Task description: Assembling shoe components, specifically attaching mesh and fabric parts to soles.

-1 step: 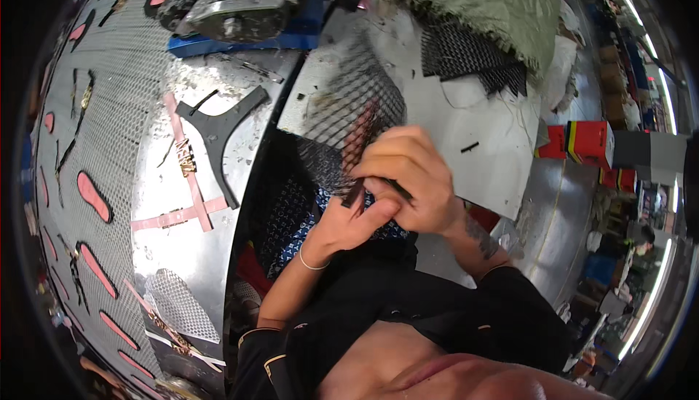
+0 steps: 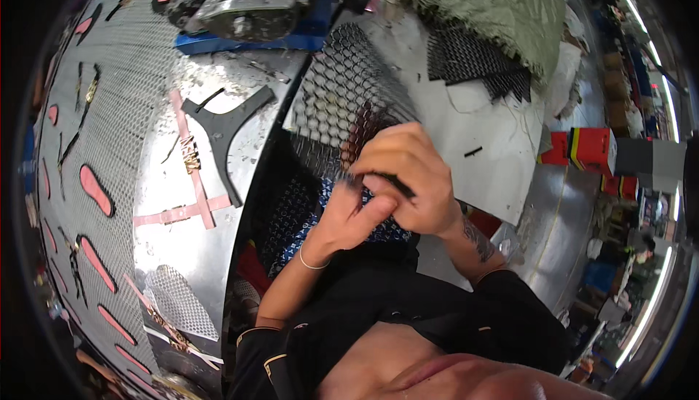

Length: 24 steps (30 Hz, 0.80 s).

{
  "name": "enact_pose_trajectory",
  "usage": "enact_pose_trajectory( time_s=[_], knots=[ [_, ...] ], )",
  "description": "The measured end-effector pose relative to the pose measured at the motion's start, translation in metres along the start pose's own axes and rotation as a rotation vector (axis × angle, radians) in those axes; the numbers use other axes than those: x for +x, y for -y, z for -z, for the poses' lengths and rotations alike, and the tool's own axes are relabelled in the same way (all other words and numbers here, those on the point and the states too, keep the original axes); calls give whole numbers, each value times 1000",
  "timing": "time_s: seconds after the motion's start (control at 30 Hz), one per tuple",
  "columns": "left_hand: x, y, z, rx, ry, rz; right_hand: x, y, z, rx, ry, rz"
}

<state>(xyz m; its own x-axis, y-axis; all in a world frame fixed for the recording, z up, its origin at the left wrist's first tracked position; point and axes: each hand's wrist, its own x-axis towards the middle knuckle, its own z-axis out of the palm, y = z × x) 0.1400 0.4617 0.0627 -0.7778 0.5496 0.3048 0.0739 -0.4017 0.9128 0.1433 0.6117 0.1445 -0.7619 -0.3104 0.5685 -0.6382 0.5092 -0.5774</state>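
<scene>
My two hands are close together above my lap. A piece of black open mesh (image 2: 342, 72) spreads up from them, over the gap between the two tables. My left hand (image 2: 342, 218) is closed at the mesh's lower end, its thumb by the right fingers; the fingertips are blurred. My right hand (image 2: 411, 174) is curled over the same end, with a dark narrow edge between its fingers that I cannot make out. Dark reddish patches (image 2: 357, 134) show on or through the mesh near the knuckles. Below the hands lies blue-and-white patterned cloth (image 2: 389, 231).
On the metal table at left lie a dark grey Y-shaped piece (image 2: 227, 127), crossed pink strips (image 2: 191, 174) and a white mesh piece (image 2: 178, 305). A machine (image 2: 247, 18) stands behind. Black mesh pieces (image 2: 473, 65) rest under a green sack (image 2: 495, 7). Red boxes (image 2: 591, 149) stand right.
The mesh has swung and flattened toward the left and now shows sharper. My hands stay almost in place, with the left fingertips shifting slightly.
</scene>
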Motion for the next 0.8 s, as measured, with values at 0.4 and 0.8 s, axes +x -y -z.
enact_pose_trajectory(
  time_s=[0.4, 0.8],
  knots=[
    [52, -67, 37, -118, -335, 92, -8, -25, 30, 766, -386, -677],
    [86, -78, 41, -443, -344, 251, 0, 0, 43, 769, -416, -599]
  ],
)
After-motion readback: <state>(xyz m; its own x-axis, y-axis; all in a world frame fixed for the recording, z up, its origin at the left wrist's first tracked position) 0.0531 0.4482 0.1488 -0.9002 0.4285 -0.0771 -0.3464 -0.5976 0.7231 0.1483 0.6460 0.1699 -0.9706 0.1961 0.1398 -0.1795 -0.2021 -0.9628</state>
